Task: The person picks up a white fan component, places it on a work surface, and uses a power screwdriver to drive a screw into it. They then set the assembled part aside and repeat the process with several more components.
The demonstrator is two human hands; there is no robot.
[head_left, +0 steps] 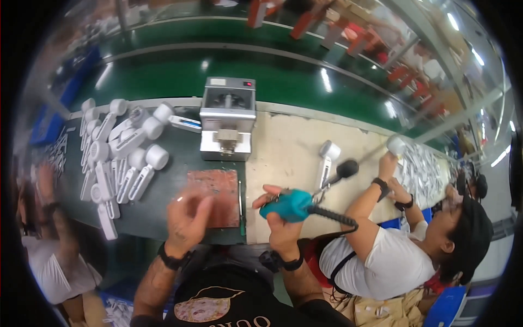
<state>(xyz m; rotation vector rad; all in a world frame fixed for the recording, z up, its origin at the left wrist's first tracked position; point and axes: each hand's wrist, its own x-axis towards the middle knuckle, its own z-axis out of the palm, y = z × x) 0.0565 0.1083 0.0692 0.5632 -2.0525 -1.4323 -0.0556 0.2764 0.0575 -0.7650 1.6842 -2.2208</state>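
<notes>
My right hand (284, 231) is closed around a teal power screwdriver (291, 206), held nearly level above the table's front edge. From its right end runs a black coiled cord (335, 216). Over a worn reddish mat (224, 182), my left hand (188, 220) is smeared by motion; its fingers are unclear, and I make out nothing in it. Left of it lies a pile of white handheld devices (129, 139) with round heads and long handles. A silver screw feeder (227, 120) stands at the back, with a thin green-handled tool (242, 212) lying in front.
One white device (326, 163) lies on the beige board (278, 147), near a dark round object (347, 169). On the right, a co-worker (381, 256) handles a white device beside a heap of white parts (419, 174). Another person (57, 250) works at left. A green conveyor (163, 71) runs behind.
</notes>
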